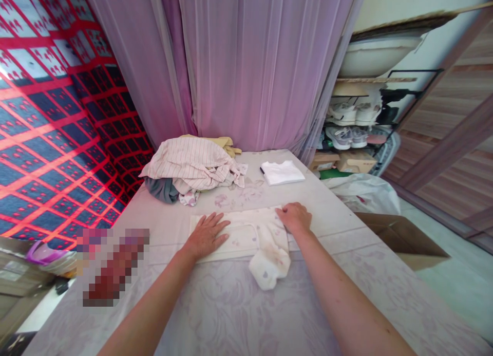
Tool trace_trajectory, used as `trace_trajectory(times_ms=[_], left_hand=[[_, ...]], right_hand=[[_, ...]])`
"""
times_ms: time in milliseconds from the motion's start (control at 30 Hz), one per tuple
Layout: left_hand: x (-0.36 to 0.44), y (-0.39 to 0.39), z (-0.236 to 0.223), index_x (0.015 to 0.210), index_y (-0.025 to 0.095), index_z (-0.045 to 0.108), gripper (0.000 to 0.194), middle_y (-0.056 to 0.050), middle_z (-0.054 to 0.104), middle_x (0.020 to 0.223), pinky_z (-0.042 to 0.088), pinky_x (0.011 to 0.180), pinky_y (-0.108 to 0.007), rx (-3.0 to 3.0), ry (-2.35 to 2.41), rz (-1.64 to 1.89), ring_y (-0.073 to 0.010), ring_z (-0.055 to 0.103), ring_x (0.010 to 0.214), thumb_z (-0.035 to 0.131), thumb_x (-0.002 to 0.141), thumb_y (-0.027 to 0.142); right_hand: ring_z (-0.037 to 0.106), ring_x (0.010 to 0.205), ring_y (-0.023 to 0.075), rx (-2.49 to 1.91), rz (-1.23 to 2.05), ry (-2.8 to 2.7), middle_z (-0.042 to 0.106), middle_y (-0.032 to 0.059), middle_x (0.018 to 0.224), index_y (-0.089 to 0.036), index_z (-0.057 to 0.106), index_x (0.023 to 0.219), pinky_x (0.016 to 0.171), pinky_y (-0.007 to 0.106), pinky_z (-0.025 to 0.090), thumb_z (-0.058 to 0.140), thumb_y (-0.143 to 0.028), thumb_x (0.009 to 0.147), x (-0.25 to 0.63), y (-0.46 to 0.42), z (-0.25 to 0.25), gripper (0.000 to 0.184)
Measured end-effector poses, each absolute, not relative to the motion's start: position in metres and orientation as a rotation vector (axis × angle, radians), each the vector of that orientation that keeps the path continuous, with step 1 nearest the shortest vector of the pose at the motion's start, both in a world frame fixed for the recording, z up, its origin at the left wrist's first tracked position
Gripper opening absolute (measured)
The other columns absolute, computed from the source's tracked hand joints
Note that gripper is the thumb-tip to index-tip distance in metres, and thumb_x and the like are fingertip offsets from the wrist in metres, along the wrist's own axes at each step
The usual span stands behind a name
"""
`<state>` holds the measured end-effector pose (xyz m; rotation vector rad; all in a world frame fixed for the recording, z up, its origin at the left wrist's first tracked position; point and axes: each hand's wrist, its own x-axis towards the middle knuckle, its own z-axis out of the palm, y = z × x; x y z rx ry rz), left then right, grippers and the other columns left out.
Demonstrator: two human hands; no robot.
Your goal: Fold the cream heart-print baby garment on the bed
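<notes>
Cream printed garment, spread mid-table: pressed flat by the left hand, fingers splayed; its far edge is pinched by the right hand, fingers curled. Cardboard box, open, is seen beside the table, contents hidden. Shoes are kept on the rack.

**A:** where's everything sitting?

**B:** garment lies flat mid-bed, left hand on its left part, right hand on its right edge. Clothes pile behind it to the left, folded shirt behind-right. Box on the floor right of the bed, shoe rack further back.
</notes>
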<state>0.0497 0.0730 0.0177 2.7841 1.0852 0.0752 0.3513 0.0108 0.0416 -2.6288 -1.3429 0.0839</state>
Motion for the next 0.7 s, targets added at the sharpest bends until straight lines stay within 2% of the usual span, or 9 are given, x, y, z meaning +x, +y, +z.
trace_trajectory(times_ms=[100, 200, 367, 500, 600, 700], left_hand=[[0.050, 0.073, 0.018, 0.136, 0.034, 0.042, 0.053, -0.002, 0.033, 0.150, 0.019, 0.111, -0.050, 2.787, 1.085, 0.079, -0.0256, 0.025, 0.138, 0.027, 0.091, 0.059], [0.050, 0.073, 0.017, 0.136, 0.034, 0.042, 0.054, -0.003, 0.033, 0.149, 0.019, 0.111, -0.051, 2.791, 1.084, 0.089, -0.0257, 0.026, 0.138, 0.027, 0.091, 0.059], [0.050, 0.072, 0.016, 0.135, 0.034, 0.043, 0.053, -0.003, 0.035, 0.149, 0.019, 0.111, -0.050, 2.798, 1.084, 0.118, -0.0253, 0.026, 0.138, 0.027, 0.091, 0.059], [0.051, 0.071, 0.018, 0.135, 0.034, 0.042, 0.053, -0.003, 0.033, 0.149, 0.018, 0.111, -0.051, 2.788, 1.096, 0.099, -0.0252, 0.025, 0.138, 0.027, 0.091, 0.059], [0.051, 0.070, 0.018, 0.136, 0.034, 0.041, 0.053, -0.002, 0.033, 0.150, 0.018, 0.112, -0.050, 2.786, 1.096, 0.092, -0.0250, 0.024, 0.139, 0.027, 0.091, 0.059], [0.051, 0.070, 0.017, 0.136, 0.034, 0.042, 0.054, -0.002, 0.032, 0.150, 0.017, 0.112, -0.050, 2.774, 1.091, 0.092, -0.0252, 0.024, 0.139, 0.026, 0.091, 0.060]], right_hand=[[0.055, 0.099, 0.0254, -2.619, 0.047, -1.360, 0.063, 0.0109, 0.105, -0.021, 0.072, 0.087, 0.080, 0.037, 0.042, 0.048, -0.039, 0.084, 0.351, 0.011, 0.036, 0.030], [0.055, 0.101, 0.0253, -2.611, 0.022, -1.333, 0.062, 0.0110, 0.107, -0.020, 0.071, 0.087, 0.082, 0.037, 0.042, 0.045, -0.038, 0.086, 0.352, 0.008, 0.032, 0.031], [0.054, 0.107, 0.0248, -2.478, -0.040, -1.326, 0.061, 0.0115, 0.116, -0.018, 0.061, 0.114, 0.088, 0.037, 0.042, 0.045, -0.030, 0.086, 0.352, 0.008, 0.030, 0.034], [0.039, 0.129, 0.0194, -2.201, -0.061, -1.758, 0.045, 0.0096, 0.141, -0.016, 0.047, 0.132, 0.106, 0.035, 0.028, 0.032, -0.027, 0.091, 0.338, 0.008, 0.028, 0.045], [0.025, 0.137, 0.0203, -2.148, 0.151, -2.081, 0.031, 0.0074, 0.149, -0.020, 0.038, 0.140, 0.111, 0.044, 0.017, 0.027, -0.039, 0.093, 0.327, 0.007, 0.022, 0.051], [0.018, 0.140, 0.0206, -2.228, 0.291, -2.119, 0.024, 0.0075, 0.152, -0.020, 0.032, 0.143, 0.112, 0.049, 0.009, 0.022, -0.044, 0.093, 0.322, 0.006, 0.016, 0.056]])
